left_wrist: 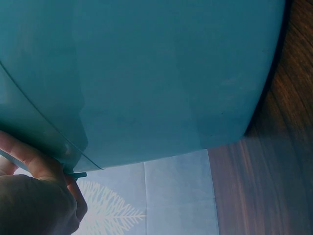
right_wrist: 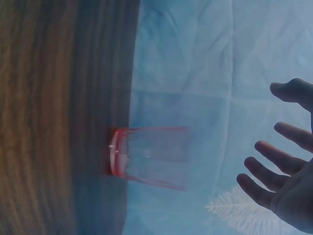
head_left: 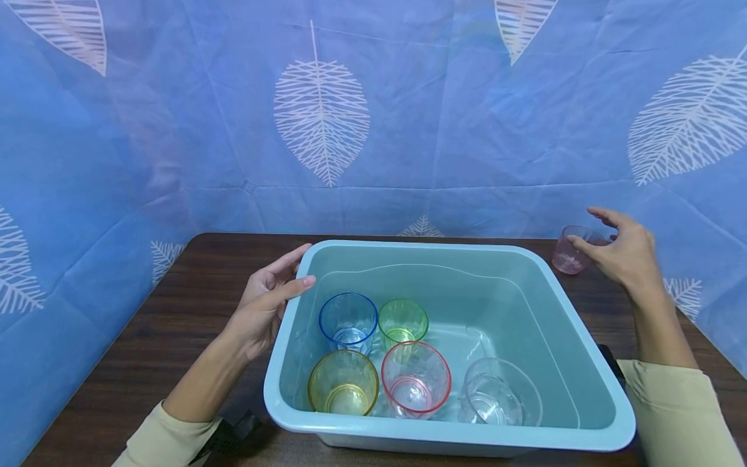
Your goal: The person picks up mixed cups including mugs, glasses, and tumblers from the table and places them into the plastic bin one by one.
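Observation:
My left hand [head_left: 265,301] grips the left rim of a light blue plastic basin [head_left: 449,256], thumb over the rim and fingers along the outside. In the left wrist view the same hand [left_wrist: 39,191] is at the rim beside the basin's outer wall [left_wrist: 161,78]. A pink clear cup [head_left: 570,251] stands upright on the table at the far right. Beside it is my right hand [head_left: 627,253], fingers spread. The right wrist view shows a gap between this hand [right_wrist: 288,181] and the cup [right_wrist: 154,156].
Inside the basin stand a blue-rimmed cup [head_left: 348,318], a green cup [head_left: 404,318], a yellow cup [head_left: 343,379], a red-rimmed cup [head_left: 416,376] and a clear cup [head_left: 502,392]. The dark wooden table [head_left: 192,311] ends at a blue leaf-patterned cloth [head_left: 408,130].

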### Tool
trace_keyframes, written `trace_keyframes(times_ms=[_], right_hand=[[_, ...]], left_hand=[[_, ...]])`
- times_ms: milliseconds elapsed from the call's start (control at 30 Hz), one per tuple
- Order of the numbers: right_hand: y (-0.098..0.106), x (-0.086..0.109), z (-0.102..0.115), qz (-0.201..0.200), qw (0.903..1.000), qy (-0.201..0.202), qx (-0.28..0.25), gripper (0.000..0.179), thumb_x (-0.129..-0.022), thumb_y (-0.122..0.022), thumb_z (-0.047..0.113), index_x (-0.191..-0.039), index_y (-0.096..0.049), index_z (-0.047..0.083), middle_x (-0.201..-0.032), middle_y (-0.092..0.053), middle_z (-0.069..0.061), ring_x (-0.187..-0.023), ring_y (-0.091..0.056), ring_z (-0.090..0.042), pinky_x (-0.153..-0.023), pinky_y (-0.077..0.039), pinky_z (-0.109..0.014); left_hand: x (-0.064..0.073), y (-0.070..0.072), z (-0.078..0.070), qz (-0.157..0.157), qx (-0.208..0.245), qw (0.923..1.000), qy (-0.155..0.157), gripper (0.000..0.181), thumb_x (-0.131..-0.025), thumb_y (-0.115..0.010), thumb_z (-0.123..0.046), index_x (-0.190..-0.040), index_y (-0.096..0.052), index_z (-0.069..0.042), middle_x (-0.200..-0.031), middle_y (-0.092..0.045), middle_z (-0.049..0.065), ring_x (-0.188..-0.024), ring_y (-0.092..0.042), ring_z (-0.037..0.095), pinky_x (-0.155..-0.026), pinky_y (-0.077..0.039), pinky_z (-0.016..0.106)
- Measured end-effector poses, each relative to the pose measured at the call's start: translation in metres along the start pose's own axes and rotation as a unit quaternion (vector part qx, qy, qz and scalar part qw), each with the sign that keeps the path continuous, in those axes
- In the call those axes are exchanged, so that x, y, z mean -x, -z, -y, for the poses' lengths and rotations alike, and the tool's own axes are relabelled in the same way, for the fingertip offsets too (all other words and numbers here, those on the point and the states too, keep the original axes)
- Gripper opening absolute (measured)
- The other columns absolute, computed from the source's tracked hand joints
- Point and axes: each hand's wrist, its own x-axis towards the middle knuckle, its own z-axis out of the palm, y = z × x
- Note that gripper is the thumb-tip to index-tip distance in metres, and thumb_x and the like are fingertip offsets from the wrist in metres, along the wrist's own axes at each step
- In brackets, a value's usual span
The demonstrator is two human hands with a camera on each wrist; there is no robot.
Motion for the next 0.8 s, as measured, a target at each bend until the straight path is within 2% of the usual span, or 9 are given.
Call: trace_keyframes(times_ms=[300,567,667,800], right_hand=[[-0.010,-0.006,-0.022,0.021,0.9992,-0.032,0.012,0.071,-0.097,-0.070,0.024,-0.154,-0.039,-0.007,-0.152,-0.037,-0.040,-0.141,-0.031,-0.062,-0.111,-0.028,-0.078],[-0.013,-0.008,-0.040,0.031,0.9984,-0.043,0.016,0.073,-0.098,-0.068,0.026,-0.154,-0.036,-0.008,-0.150,-0.036,-0.042,-0.139,-0.030,-0.064,-0.113,-0.024,-0.078],[-0.015,-0.009,-0.046,0.041,0.9979,-0.049,0.014,0.076,-0.100,-0.067,0.027,-0.156,-0.031,-0.008,-0.152,-0.033,-0.043,-0.140,-0.027,-0.064,-0.116,-0.019,-0.078],[-0.018,-0.008,-0.050,0.051,0.9962,-0.069,0.013,0.080,-0.101,-0.066,0.030,-0.158,-0.025,-0.008,-0.154,-0.031,-0.042,-0.140,-0.026,-0.065,-0.113,-0.022,-0.079]], left_hand=[[0.000,0.000,0.001,0.002,-0.002,1.0000,-0.003,0.065,-0.102,-0.059,0.001,-0.161,-0.033,-0.003,-0.107,-0.056,0.005,-0.080,-0.075,0.009,-0.066,-0.064,0.026],[-0.001,0.000,0.000,-0.001,-0.003,1.0000,-0.005,0.065,-0.101,-0.059,0.000,-0.161,-0.034,-0.004,-0.111,-0.056,0.007,-0.083,-0.075,0.010,-0.067,-0.064,0.026],[-0.001,0.000,0.000,-0.004,-0.003,1.0000,-0.003,0.065,-0.102,-0.059,0.000,-0.161,-0.034,-0.004,-0.109,-0.055,0.006,-0.082,-0.075,0.010,-0.067,-0.064,0.026],[0.000,0.000,0.001,-0.001,0.003,1.0000,-0.002,0.064,-0.102,-0.059,0.001,-0.161,-0.034,-0.004,-0.108,-0.055,0.005,-0.080,-0.074,0.009,-0.067,-0.064,0.025]])
